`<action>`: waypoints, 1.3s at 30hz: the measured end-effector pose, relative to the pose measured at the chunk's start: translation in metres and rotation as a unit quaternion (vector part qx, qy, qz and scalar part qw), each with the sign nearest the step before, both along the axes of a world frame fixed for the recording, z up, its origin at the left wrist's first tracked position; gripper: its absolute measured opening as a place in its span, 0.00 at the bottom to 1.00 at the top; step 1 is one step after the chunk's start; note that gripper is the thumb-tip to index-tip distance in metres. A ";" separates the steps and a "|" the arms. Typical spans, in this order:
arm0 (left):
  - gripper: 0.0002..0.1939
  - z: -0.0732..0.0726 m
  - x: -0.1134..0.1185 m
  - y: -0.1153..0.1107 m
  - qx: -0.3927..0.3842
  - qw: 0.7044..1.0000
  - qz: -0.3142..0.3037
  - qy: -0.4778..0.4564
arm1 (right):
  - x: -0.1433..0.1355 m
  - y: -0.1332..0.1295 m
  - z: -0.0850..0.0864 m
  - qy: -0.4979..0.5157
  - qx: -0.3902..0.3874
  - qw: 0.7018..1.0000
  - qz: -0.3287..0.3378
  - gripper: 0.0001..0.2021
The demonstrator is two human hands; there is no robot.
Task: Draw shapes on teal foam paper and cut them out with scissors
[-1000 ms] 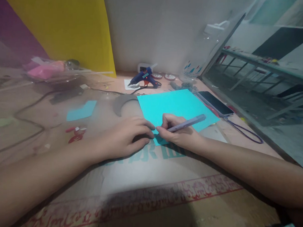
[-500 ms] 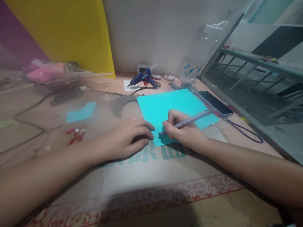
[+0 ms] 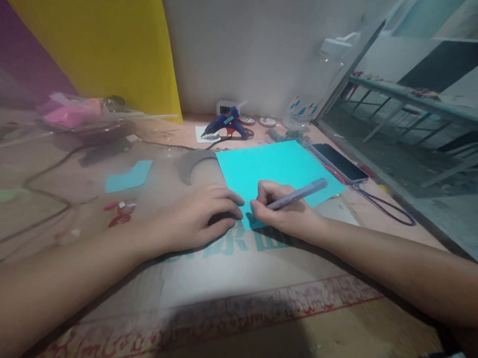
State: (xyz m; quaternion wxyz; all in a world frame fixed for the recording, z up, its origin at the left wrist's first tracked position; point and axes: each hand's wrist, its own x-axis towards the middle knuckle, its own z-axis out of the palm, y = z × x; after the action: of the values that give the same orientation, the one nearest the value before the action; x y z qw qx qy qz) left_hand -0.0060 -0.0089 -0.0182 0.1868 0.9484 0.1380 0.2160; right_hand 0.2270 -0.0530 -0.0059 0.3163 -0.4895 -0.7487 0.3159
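Presently: right hand (image 3: pixel 281 211) closed around grey pen (image 3: pixel 298 193), tip down at near-left corner of turquoise paper sheet (image 3: pixel 275 167). Left hand (image 3: pixel 197 217) flat, fingers loosely curled, pressing desk (image 3: pixel 235 283) at sheet's left edge, fingertips touching paper; holding nothing. Sheet flat on desk, centre. Beyond it: blue glue gun (image 3: pixel 227 124) near wall. Black phone (image 3: pixel 338 162) just right of sheet. Small blue paper scrap (image 3: pixel 129 176) well left.

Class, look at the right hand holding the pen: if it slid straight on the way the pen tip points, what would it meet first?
Probably the left hand, fingertips just ahead of the right hand and its pen.
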 end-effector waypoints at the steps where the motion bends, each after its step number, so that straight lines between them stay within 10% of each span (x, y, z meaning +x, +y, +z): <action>1: 0.10 0.000 0.000 0.000 -0.001 1.000 0.000 0.000 | 0.000 0.000 0.000 -0.001 -0.001 1.000 0.000 0.14; 39: 0.11 0.001 0.000 -0.001 0.001 1.000 0.009 0.004 | 0.003 -0.005 0.003 0.026 -0.002 0.999 -0.027 0.13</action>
State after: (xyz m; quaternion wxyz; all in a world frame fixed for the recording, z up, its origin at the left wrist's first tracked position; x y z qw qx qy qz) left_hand -0.0059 -0.0098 -0.0174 0.1832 0.9481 0.1475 0.2139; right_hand 0.2302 -0.0579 -0.0027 0.3435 -0.5019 -0.7260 0.3210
